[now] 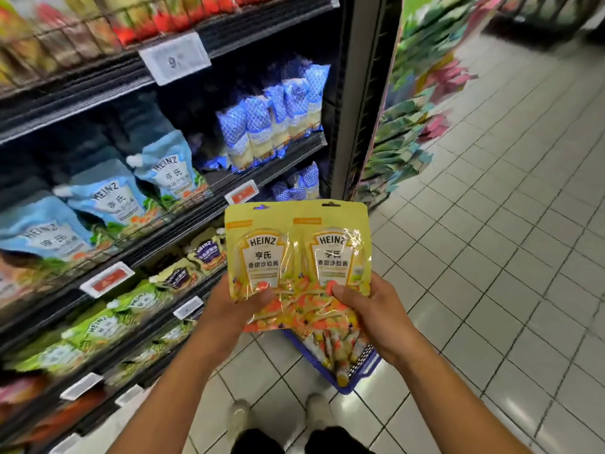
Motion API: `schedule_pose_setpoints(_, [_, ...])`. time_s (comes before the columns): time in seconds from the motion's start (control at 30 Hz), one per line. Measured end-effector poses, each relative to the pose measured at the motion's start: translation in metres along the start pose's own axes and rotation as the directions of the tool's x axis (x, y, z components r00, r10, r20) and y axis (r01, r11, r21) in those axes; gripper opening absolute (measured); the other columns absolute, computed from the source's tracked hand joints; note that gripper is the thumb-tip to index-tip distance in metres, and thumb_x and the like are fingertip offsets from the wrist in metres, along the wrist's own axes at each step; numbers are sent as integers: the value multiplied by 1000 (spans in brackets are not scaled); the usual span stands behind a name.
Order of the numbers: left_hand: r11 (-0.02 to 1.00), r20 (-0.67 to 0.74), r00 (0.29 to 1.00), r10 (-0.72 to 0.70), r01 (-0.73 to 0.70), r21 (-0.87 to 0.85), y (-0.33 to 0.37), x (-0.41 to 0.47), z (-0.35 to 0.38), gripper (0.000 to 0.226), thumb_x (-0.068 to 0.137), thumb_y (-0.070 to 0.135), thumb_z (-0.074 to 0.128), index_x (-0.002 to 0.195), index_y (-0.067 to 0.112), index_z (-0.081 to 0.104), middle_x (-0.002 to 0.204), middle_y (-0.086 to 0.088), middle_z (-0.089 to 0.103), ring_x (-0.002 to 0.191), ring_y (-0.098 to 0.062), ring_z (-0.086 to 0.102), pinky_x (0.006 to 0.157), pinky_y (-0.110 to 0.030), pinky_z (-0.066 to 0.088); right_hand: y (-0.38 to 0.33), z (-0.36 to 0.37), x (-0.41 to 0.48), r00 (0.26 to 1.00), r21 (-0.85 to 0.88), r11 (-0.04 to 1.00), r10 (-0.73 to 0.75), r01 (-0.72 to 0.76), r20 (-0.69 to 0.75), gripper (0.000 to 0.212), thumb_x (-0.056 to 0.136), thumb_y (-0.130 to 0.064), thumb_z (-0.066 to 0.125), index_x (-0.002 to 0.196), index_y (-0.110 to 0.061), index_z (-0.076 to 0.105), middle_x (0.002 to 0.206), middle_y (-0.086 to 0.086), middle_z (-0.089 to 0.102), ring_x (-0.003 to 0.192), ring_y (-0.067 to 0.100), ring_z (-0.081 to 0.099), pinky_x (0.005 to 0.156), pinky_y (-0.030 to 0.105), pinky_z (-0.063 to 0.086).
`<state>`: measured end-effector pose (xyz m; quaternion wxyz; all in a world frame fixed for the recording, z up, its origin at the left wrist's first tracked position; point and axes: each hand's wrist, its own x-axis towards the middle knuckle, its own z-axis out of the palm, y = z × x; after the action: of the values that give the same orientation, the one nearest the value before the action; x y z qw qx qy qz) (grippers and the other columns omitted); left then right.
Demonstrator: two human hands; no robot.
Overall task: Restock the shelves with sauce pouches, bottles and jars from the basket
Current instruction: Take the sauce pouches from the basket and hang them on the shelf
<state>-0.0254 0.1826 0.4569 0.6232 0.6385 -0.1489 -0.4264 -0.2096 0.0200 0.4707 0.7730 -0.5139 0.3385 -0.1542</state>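
I hold two yellow Heinz sauce pouches point(296, 253) side by side in front of me, labels facing up. My left hand point(229, 304) grips the bottom of the left pouch and my right hand point(370, 309) grips the bottom of the right one. Below them on the floor stands a blue basket point(357, 371) with several more sauce packs inside, partly hidden by the pouches. The dark shelves point(183, 221) rise to my left.
The shelves carry blue Heinz pouches point(108, 198), green pouches point(95, 329), blue-netted mayonnaise packs point(268, 126) and price tags point(106, 278). A rack of hanging packets point(409, 119) stands past the shelf end. White tiled floor point(491, 257) stretches to the right. My shoes point(278, 417) are below.
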Motion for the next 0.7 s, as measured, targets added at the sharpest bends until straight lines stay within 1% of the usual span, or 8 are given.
schedule_pose_setpoints(0.07, [999,-61,997,40,-41,-10,7,-23,-21,49,68,34,90,111,41,68,114,-2,75,100,-25,73,77,-46,60,-5,26,-2,998,-41,999,-15,18,68,42,78,-35,82,117,-28,70,117,5,74,106,27,72,86,41,60])
schedule_pose_setpoints(0.2, [989,-203,969,141,-148,-23,16,-73,-74,58,64,44,88,117,37,66,117,-2,73,106,-25,71,88,-49,56,-8,87,-9,977,-92,994,-44,64,208,38,77,-33,83,113,-29,72,114,6,75,104,27,73,79,33,60])
schedule_pose_setpoints(0.33, [974,-334,922,199,-224,-40,17,-134,-127,62,58,54,91,114,38,68,115,-3,74,105,-24,72,85,-40,59,4,158,-21,938,-107,990,-47,88,344,31,78,-23,79,108,-26,76,110,8,76,101,28,74,74,31,60])
schedule_pose_setpoints(0.47, [962,-464,862,206,-266,-67,12,-204,-188,64,61,45,90,118,30,67,116,-7,74,107,-29,70,89,-46,56,26,238,-44,891,-133,986,-30,101,452,42,68,-30,84,109,-22,75,110,10,76,101,29,74,76,34,61])
schedule_pose_setpoints(0.53, [953,-522,823,223,-298,-62,9,-240,-217,63,63,39,88,120,26,65,115,-8,74,107,-29,70,87,-44,57,38,278,-57,865,-151,982,-21,112,501,49,66,-33,84,112,-19,74,110,9,76,101,28,74,76,33,60])
schedule_pose_setpoints(0.6, [946,-592,771,235,-321,-42,8,-271,-241,58,65,37,86,118,26,65,111,-6,75,103,-25,72,80,-34,60,48,314,-71,843,-173,978,-6,118,538,55,64,-36,84,114,-17,72,109,8,77,100,28,74,75,33,60])
schedule_pose_setpoints(0.67, [938,-660,710,246,-346,-22,9,-301,-262,42,71,32,80,111,29,67,105,-3,77,98,-23,73,74,-28,60,57,349,-86,815,-173,978,9,113,579,56,63,-35,84,114,-17,71,109,10,76,100,31,74,78,41,61])
schedule_pose_setpoints(0.7, [935,-686,682,252,-354,-9,9,-314,-273,32,74,31,74,106,31,69,102,-3,77,97,-23,74,73,-28,59,60,365,-94,801,-167,980,15,107,599,54,63,-35,84,112,-19,72,109,11,76,100,31,74,77,42,61])
